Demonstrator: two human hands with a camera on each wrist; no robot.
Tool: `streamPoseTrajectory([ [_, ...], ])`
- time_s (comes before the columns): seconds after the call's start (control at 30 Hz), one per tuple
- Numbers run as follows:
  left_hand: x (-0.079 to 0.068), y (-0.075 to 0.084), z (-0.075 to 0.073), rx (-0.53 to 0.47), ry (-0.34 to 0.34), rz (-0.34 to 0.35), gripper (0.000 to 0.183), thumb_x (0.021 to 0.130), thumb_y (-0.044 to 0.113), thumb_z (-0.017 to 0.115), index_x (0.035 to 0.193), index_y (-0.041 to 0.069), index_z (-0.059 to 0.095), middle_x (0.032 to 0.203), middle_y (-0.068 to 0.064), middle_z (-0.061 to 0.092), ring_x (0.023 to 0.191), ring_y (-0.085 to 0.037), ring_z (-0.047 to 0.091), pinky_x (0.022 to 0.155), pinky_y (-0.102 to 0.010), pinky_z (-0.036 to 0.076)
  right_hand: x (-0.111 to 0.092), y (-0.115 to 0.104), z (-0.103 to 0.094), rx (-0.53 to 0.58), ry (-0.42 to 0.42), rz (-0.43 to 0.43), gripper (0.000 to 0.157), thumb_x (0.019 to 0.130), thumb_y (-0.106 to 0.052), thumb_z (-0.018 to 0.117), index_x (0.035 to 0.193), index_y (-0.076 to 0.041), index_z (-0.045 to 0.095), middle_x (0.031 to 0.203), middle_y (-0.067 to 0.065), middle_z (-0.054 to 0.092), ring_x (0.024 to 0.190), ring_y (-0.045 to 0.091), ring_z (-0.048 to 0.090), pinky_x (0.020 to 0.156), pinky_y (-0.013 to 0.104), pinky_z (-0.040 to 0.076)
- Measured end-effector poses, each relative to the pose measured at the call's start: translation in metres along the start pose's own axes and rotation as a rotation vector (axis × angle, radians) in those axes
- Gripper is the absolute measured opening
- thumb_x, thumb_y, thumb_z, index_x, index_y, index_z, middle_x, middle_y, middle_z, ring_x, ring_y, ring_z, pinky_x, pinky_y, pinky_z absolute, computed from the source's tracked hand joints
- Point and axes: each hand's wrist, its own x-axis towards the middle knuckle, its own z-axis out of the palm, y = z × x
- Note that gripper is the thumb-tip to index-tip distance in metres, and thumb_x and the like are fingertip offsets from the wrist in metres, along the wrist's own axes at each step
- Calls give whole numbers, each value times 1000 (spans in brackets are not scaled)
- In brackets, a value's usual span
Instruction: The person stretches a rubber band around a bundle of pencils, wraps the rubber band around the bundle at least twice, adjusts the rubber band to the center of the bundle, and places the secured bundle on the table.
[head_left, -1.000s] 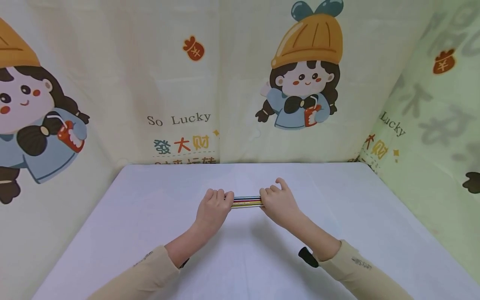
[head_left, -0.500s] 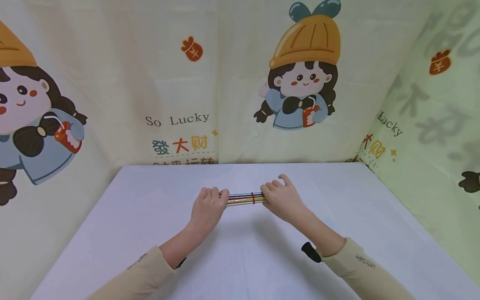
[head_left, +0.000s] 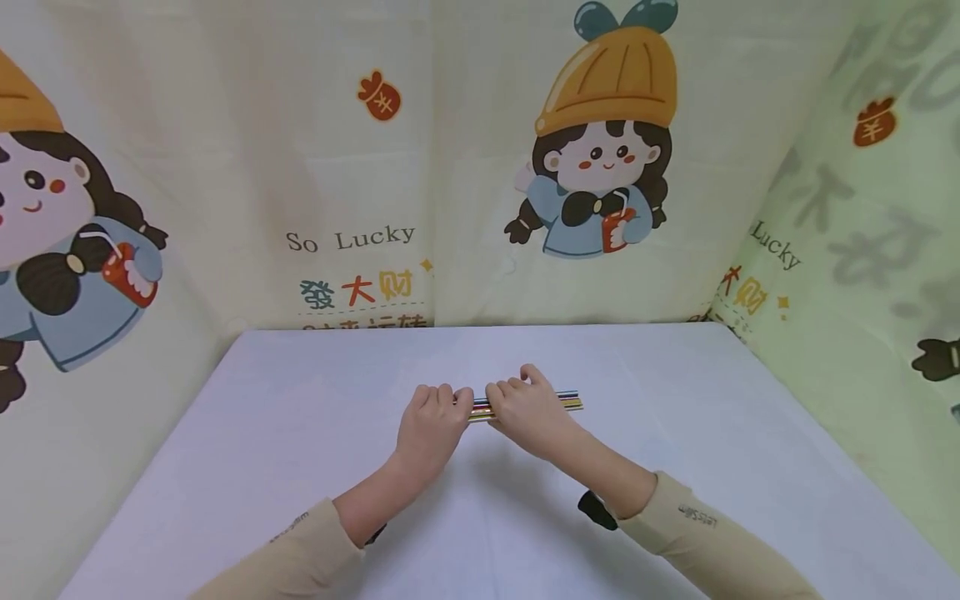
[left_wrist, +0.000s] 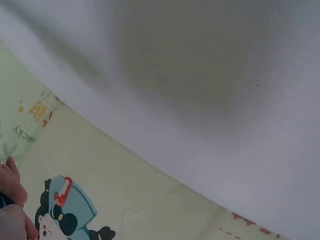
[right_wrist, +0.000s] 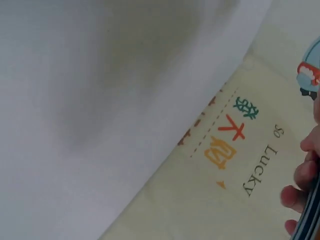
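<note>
A bundle of thin coloured sticks, with blue, red and yellow among the colours, is held level above the table. My left hand grips its left part, fingers curled round it. Close to the left hand, my right hand curls round the middle, its index finger raised. A short stretch shows between the hands, and the right ends stick out past the right hand. In the right wrist view, fingers lie along dark blue and pale striped sticks. The left wrist view catches only fingers at its left edge.
A white-covered table lies beneath both hands and carries their shadows. Behind it hangs a cream curtain with printed cartoon figures and lettering. A similar printed sheet closes off the right side.
The right hand went slightly right, uncovering a red band round the bundle, then slid left toward the left hand. The bundle's right ends now show. The left hand shifted slightly left, then back right.
</note>
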Motion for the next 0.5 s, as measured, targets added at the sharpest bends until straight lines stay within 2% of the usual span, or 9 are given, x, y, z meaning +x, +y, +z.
streamPoseTrajectory([
  [0.13,-1,-9,1,15,-44,-17,29,69,14,78,69,6,49,53,-8,51,49,-19,49,56,-28,36,1,6,0,80,-86,109,30,75,-31,71,85,-12,50,71,-4,54,65,12,57,82,38,39],
  [0.27,-7,-21,1,26,-96,-11,30,67,16,79,72,6,51,56,-9,53,51,-20,51,57,-29,37,-6,21,-1,128,-148,171,40,71,-31,75,99,-13,53,87,-3,57,79,16,58,87,41,38],
  [0.37,-11,-27,1,35,-122,-6,31,67,18,80,73,6,52,57,-8,52,52,-20,50,58,-30,37,-12,28,1,151,-129,160,40,72,-29,75,103,-15,54,91,-3,56,81,16,55,86,40,39],
  [0.5,-15,-31,3,32,-126,-5,32,66,20,80,75,7,52,58,-8,50,51,-20,48,57,-30,35,-19,31,8,206,-60,104,37,77,-31,72,107,-17,54,94,-3,53,81,15,51,82,36,41],
])
